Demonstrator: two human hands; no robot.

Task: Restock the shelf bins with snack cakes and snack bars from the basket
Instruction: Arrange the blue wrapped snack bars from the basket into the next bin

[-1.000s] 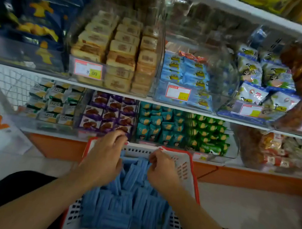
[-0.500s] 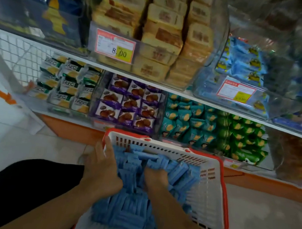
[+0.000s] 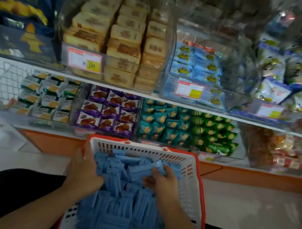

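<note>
The white slotted plastic basket with the red rim (image 3: 189, 173) sits on the person's lap, its far edge just short of the lower shelf's orange base, which I take to be so the stock can go straight from lap to bin without standing. Inside the basket lies a loose heap of light-blue wrapped snack bars (image 3: 115, 211), filling it from its near wall to its far wall.

The left hand (image 3: 84, 172) lies at the basket's left wall, fingers stretched along the rim toward its far corner and palm against the side of the heap; its grip is loose and holds nothing, and it seems to be steadying the basket and banking the bars inward. The right hand (image 3: 165, 179) is in the middle of the basket, toward its right wall, its grip closed round a small bundle of the blue bars lifted a little above the heap. Gathering several at once looks like a way to fill a bin in fewer trips.

Above and beyond the basket's far rim, on the upper shelf, stands a clear plastic bin with pale-blue packets (image 3: 196, 66), part empty at its top; it may be the one to be filled, though blur keeps me from matching the wrappers
</note>
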